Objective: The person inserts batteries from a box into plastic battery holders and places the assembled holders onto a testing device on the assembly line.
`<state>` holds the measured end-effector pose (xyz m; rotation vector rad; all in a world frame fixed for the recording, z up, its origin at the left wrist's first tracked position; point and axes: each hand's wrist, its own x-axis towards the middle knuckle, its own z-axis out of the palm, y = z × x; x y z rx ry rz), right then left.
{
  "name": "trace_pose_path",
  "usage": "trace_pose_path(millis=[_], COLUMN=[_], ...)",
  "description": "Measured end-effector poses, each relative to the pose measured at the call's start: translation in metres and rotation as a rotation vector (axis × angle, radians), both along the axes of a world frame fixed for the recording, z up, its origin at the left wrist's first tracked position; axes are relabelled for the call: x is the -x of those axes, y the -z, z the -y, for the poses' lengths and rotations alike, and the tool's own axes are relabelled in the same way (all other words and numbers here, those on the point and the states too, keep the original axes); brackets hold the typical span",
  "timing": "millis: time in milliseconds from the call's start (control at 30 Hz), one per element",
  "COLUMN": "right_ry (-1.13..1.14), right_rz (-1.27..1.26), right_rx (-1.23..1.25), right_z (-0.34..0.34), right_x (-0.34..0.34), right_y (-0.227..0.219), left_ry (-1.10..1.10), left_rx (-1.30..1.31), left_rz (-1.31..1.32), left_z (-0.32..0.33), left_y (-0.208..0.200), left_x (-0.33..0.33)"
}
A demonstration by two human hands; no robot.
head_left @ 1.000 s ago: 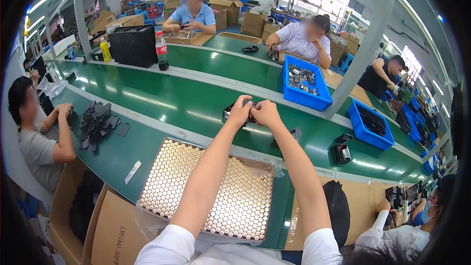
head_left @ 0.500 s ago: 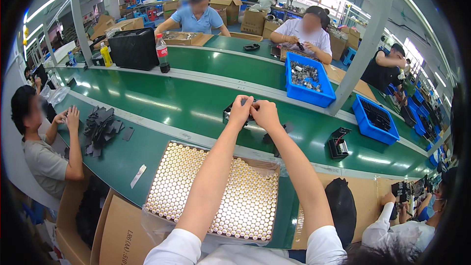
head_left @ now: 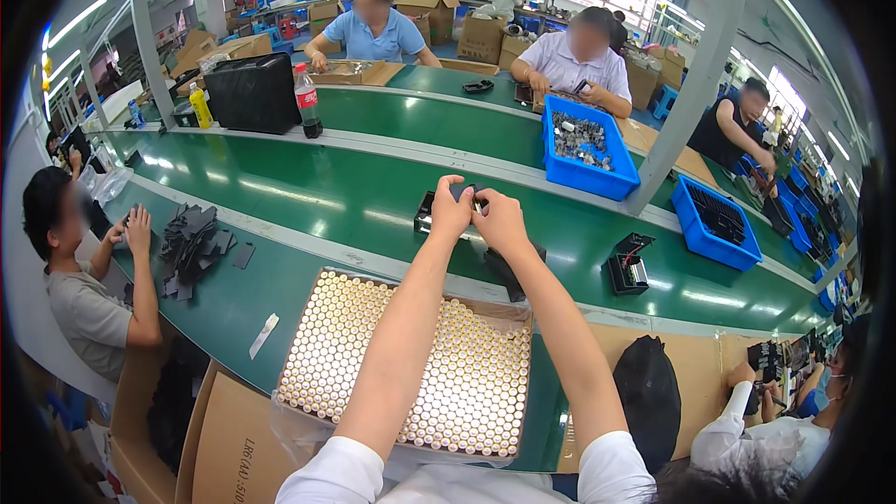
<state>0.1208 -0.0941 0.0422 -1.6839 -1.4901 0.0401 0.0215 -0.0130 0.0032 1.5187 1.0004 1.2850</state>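
Observation:
Over the green belt, my two hands meet in front of me. My left hand [head_left: 453, 214] is closed round a small dark part [head_left: 458, 191], mostly hidden by the fingers. With its fingers pinched, my right hand [head_left: 501, 222] holds a small pale cylinder [head_left: 479, 206] that looks like a battery against that part. A black case [head_left: 424, 215] with a light inside lies on the belt, just left of my left hand. Behind my right forearm is another black piece [head_left: 511, 273], partly covered. Below my forearms stands a carton of upright batteries [head_left: 327, 341], packed in rows.
An open black case [head_left: 628, 271] sits on the belt to the right. Blue bins [head_left: 590, 179] of small parts stand beyond it. Dark flat pieces [head_left: 191, 247] are heaped at left near a co-worker. A black bag [head_left: 648, 401] lies on cardboard by my right arm.
The black cases on the belt have shifted a little to the left. My hands stay nearly in place, and the pale cylinder now shows at my right fingertips.

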Motion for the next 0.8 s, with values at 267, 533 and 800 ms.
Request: trace_pose_path(millis=[267, 533, 800], right_ry=[-0.070, -0.209, -0.277], right_rz=[0.221, 0.123, 0.103], right_rx=[0.083, 0.117, 0.164], right_z=[-0.006, -0.005, 0.014], right_x=[-0.003, -0.028, -0.027], right_y=[-0.006, -0.033, -0.044], left_ry=[-0.017, 0.370, 0.389], left_rx=[0.038, 0.264, 0.249], left_rz=[0.015, 0.238, 0.226], left_z=[-0.005, 0.002, 0.001], left_y=[-0.001, -0.014, -0.009], left_x=[0.009, 0.011, 0.007])
